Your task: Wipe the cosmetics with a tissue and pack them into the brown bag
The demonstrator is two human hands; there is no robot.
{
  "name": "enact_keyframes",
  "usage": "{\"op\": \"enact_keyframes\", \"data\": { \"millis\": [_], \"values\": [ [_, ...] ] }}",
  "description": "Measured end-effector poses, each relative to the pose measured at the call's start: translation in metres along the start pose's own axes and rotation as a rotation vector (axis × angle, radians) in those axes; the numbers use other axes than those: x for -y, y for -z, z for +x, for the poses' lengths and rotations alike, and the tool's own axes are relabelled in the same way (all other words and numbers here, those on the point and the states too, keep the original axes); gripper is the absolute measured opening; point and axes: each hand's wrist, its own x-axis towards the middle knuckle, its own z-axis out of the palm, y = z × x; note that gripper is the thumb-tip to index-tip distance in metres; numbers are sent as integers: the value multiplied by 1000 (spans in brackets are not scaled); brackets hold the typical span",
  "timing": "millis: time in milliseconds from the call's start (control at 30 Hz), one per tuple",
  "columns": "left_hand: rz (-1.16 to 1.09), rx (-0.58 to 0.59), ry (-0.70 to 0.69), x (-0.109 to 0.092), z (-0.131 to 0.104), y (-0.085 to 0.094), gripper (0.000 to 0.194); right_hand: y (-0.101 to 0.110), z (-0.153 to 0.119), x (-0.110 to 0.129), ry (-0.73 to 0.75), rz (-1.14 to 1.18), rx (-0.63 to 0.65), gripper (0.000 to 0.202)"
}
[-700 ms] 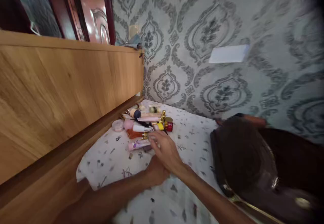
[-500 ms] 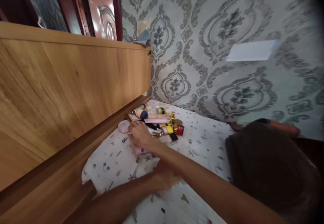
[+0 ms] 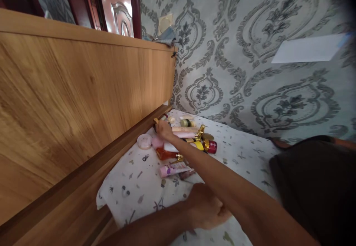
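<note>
Past the translucent amber bottle (image 3: 166, 154), which it had covered earlier, the right hand (image 3: 164, 129) had moved to the far side. Beyond the bottle rose a scroll-patterned wall (image 3: 200, 53); left of it stood a wood-grained panel (image 3: 91, 90). Beneath it spread a printed white cloth (image 3: 119, 179); well to its right sat a dark bag (image 3: 311, 183), cut off by the frame. Nearer and rightward, the left hand (image 3: 207, 209) was curled, contents hidden. The right forearm (image 3: 219, 175) hid some cosmetics. Nearer than the bottle lay a soft pink tube (image 3: 174, 170); rightward, a shiny red jar (image 3: 213, 147); leftward, a round, flat case (image 3: 144, 141). Just beyond, the right hand bent beside a gold-coloured piece (image 3: 156, 120), but whether its grip had closed on that could not be told.
</note>
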Motion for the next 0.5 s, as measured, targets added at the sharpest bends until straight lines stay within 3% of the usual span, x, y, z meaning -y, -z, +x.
{"op": "enact_keyframes", "data": {
  "millis": [100,167,233,300,367,500],
  "values": [
    [-53,36,109,-12,-1,13,29,26,-12,-11,-27,257,-66,19],
    [-208,-30,187,-18,0,18,30,48,-36,-21,-20,423,-84,24],
    [-369,-133,202,-21,1,21,33,74,-71,-32,-14,743,-46,27],
    [-467,-223,162,-21,0,23,31,99,-115,-40,-34,1293,55,29],
    [-509,-290,110,-19,-2,27,24,119,-160,-46,-98,1667,108,42],
    [-510,-560,158,-21,-13,38,31,135,-232,-63,-264,1825,-5,58]
  ]
}}
